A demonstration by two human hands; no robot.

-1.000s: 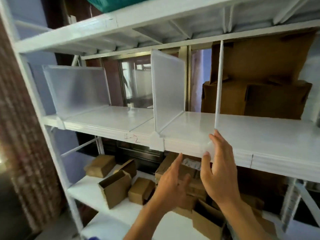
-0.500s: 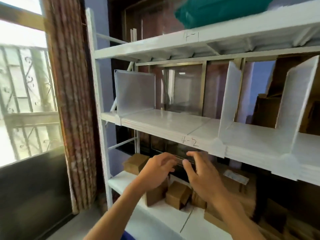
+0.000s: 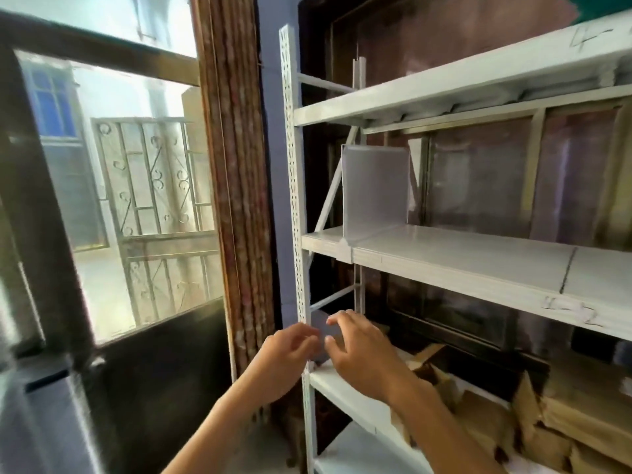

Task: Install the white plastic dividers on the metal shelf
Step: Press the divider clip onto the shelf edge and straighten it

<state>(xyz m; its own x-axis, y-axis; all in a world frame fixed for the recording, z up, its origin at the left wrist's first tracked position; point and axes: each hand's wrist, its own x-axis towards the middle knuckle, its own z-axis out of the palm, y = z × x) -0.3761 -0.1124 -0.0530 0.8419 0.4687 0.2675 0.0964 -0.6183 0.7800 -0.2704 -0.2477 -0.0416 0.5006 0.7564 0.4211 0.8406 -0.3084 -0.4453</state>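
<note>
One white plastic divider [image 3: 374, 186] stands upright at the left end of the middle board of the white metal shelf [image 3: 461, 258]. My left hand [image 3: 285, 350] and my right hand [image 3: 359, 350] hover side by side in front of the shelf's left front post [image 3: 295, 200], below that board and well under the divider. Both hands hold nothing; their fingers are loosely curled and apart. The other dividers are out of view to the right.
Brown cardboard boxes [image 3: 533, 415] fill the lower shelf at the right. A brown curtain [image 3: 236, 186] hangs just left of the post, with a barred window [image 3: 113, 186] beyond. The upper board [image 3: 444, 87] spans the top right.
My view has swung left, so the two right-hand dividers have left the frame. Both hands have dropped from the shelf's front edge and moved left toward the post, holding nothing.
</note>
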